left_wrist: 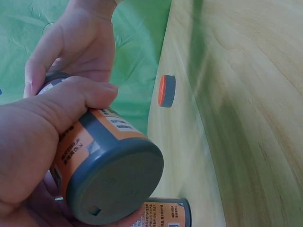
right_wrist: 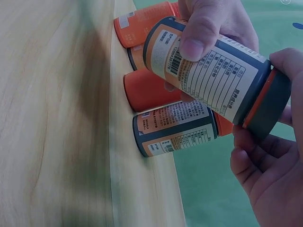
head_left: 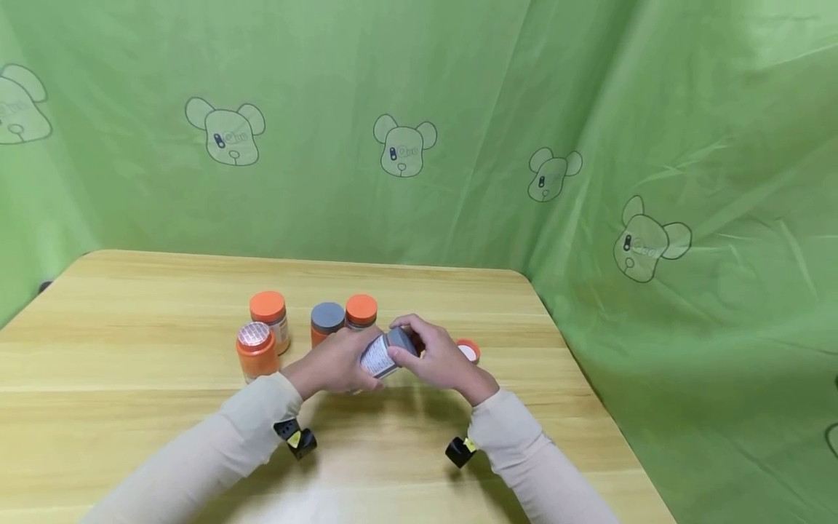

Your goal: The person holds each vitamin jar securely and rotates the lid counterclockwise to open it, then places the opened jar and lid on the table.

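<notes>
A dark grey supplement bottle (right_wrist: 208, 71) with an orange and white label is held tilted between both hands. My left hand (head_left: 340, 360) grips its body, thumb lying across the label. At the other end, my right hand (head_left: 439, 356) holds the grey lid (right_wrist: 270, 106) between thumb and fingers. An orange band shows where lid and body meet. The bottle's flat base (left_wrist: 118, 184) faces the left wrist camera. Just behind the left hand stand an orange bottle with a grey lid (head_left: 327, 316) and a bottle with an orange lid (head_left: 361, 308), both partly hidden.
To the left, an orange bottle (head_left: 258, 362) has no lid, and its silver seal (head_left: 254, 334) shows. Another orange-lidded bottle (head_left: 268, 306) stands behind it. A loose lid (head_left: 476, 351) with a white inside lies right of the hands on the wooden table (head_left: 164, 306). Green curtains (head_left: 314, 204) surround the table.
</notes>
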Available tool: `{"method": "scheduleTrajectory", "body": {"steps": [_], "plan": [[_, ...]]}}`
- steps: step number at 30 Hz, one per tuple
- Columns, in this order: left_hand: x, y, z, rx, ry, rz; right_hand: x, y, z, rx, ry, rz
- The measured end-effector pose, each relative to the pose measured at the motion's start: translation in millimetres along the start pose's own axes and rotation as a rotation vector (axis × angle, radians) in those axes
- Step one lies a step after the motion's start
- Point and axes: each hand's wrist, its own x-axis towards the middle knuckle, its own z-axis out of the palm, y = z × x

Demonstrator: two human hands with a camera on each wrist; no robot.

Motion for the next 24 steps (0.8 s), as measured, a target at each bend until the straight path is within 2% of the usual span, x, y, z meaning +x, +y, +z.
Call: {"method": "scheduleTrajectory", "body": {"steps": [24], "plan": [[-1.3, -4.1, 4.2, -0.019, 0.008, 0.007, -1.9, 2.5, 2.0, 0.044, -0.004, -0.067]]}}
